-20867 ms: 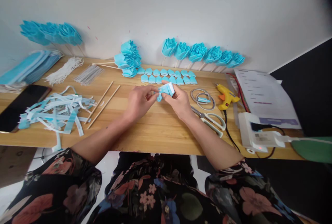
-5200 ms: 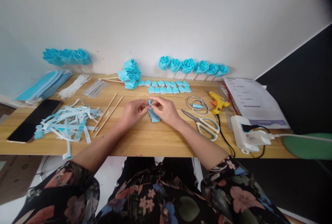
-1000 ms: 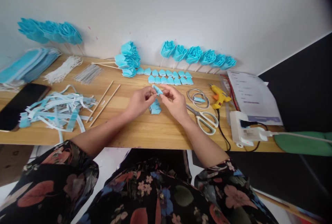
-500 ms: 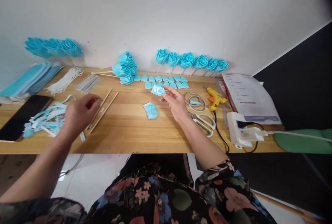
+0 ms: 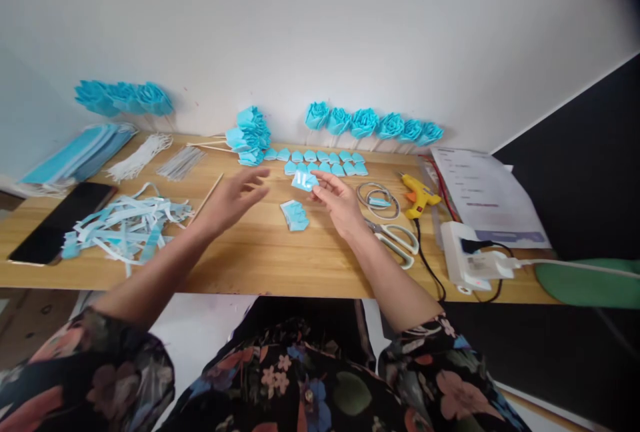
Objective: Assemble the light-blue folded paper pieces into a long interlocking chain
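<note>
My right hand (image 5: 338,201) pinches a small folded piece of blue mask fabric (image 5: 305,180) with white strips on its face, raised over the table. My left hand (image 5: 235,200) reaches toward it from the left, fingers apart and holding nothing. Below the held piece lies a small stack of blue folded pieces (image 5: 295,216) on the wood. Behind it, two rows of blue petal-shaped pieces (image 5: 324,157) lie side by side. A wooden stick (image 5: 209,195) shows just beyond my left hand, partly hidden by it.
White and blue strips (image 5: 125,222) are heaped left beside a phone (image 5: 63,224). Blue fabric flowers (image 5: 364,123) on sticks lean against the wall. At right are scissors (image 5: 400,242), a yellow glue gun (image 5: 420,195) with its cord, and a white power adapter (image 5: 463,259).
My left hand has moved right from beside the strip heap and opened toward the held piece. My right hand keeps its pinch, nearly still. The view has shifted slightly.
</note>
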Tool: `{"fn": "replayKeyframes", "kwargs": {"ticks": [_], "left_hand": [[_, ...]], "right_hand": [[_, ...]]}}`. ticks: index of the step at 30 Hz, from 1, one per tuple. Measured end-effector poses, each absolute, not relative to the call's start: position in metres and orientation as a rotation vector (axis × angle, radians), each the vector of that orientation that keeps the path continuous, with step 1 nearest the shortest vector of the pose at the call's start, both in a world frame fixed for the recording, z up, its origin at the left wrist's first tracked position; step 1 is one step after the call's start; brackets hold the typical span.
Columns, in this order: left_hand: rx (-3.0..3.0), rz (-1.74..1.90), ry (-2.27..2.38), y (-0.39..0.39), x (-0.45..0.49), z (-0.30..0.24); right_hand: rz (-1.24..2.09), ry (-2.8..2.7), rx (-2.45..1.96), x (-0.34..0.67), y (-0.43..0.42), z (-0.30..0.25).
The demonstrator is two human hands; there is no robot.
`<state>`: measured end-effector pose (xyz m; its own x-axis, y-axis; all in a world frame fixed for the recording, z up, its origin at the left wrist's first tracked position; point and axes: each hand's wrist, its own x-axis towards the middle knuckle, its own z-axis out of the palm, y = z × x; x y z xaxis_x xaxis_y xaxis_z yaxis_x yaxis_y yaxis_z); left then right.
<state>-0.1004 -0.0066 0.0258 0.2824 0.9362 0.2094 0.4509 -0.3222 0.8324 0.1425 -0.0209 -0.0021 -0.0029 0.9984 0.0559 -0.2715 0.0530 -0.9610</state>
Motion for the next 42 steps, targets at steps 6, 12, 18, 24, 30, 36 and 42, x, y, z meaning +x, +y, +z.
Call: {"fn": "replayKeyframes", "kwargs": {"ticks": [6,12,18,24,30,36,42], "left_hand": [[1.395,0.848,0.992,0.02,-0.038,0.016],[1.315,0.843,0.976,0.034,-0.027,0.012],[1.37,0.916,1.037,0.053,-0.022,0.017],[1.443,0.979,1.069,0.061,-0.022,0.02],[1.52,0.899,1.043,0.058,-0.026,0.015],[1.493,0.922,0.993,0.058,-0.028,0.01],[1.512,0.981,1.018,0.057,-0.027,0.009]], "right_hand": [[1.277,-1.014,-0.961,0.146,-0.019,-0.002],[1.212,-1.057,-1.033,0.149,-0.009,-0.006],[1.358,-1.053,-0.987,0.157,0.014,-0.001],[1.338,-1.106,-1.067,0.165,0.04,0.007],[1.162,-1.257,-1.077,0.163,0.042,-0.002],[1.187,-1.324,-1.076,0.163,0.034,-0.012],[1.226,-1.264,-1.061,0.155,0.032,-0.013]]}}
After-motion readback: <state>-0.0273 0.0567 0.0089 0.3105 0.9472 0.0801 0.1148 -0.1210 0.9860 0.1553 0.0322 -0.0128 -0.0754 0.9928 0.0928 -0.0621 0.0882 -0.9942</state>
